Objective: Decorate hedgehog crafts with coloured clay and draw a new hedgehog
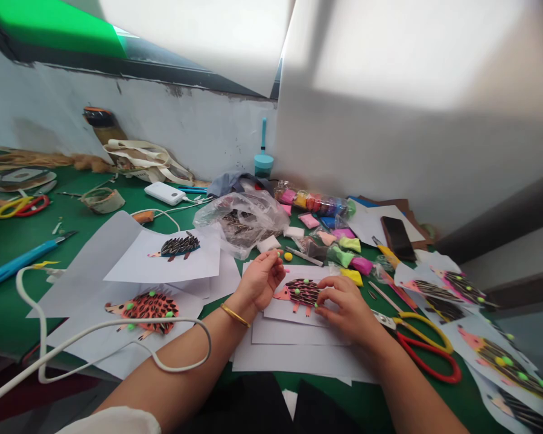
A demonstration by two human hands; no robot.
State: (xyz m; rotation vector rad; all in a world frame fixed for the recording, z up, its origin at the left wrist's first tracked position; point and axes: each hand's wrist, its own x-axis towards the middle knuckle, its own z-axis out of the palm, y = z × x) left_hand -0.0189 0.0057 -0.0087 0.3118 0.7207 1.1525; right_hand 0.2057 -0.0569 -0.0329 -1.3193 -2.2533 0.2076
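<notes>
We're looking at a green tabletop (9,232) below a scuffed pale wall (185,120), light brightening the white window covering (380,60)!

The pink hedgehog (302,293) is patterned with dark, pale-edged seeds (308,296) and light green dots (297,291), on white paper (280,333) over a green tabletop (18,235). The ball (288,257) is yellow, the scissors (400,324) have one yellow and one red loop, the knife (25,262) is blue, the bracelet (235,314) gold, and the clay packets (350,244) run through pink, blue, purple, green and yellow.
</notes>
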